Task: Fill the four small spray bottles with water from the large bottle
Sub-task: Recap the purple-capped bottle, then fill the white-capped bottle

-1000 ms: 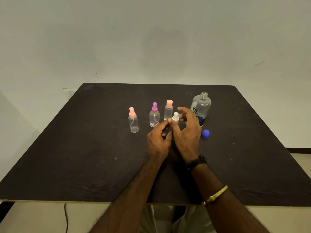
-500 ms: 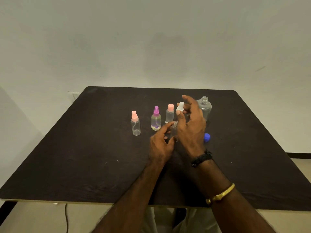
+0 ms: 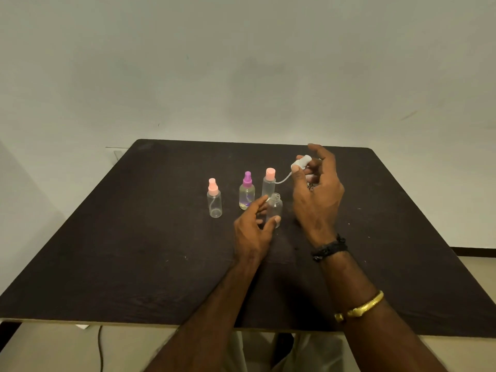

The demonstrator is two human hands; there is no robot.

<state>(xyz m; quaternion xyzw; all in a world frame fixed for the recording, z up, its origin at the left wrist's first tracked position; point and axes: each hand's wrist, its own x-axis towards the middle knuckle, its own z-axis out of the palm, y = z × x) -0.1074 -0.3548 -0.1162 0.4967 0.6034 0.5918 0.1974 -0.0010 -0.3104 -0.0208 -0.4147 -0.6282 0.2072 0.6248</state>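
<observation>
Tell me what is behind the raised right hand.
The right hand, holding the white spray cap, covers nearly everything behind it. Only a sliver of printed label shows between the fingers; what it belongs to cannot be seen.

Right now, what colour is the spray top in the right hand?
White spray top, with a clear tube trailing, held in the right hand; head view.

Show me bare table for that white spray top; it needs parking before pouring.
Free: the dark table right of the right hand, and the wide strip left of the peach-capped bottle. Crowded: the middle, where the purple-capped bottle, pink-capped bottle and open bottle in the left hand cluster.
</observation>
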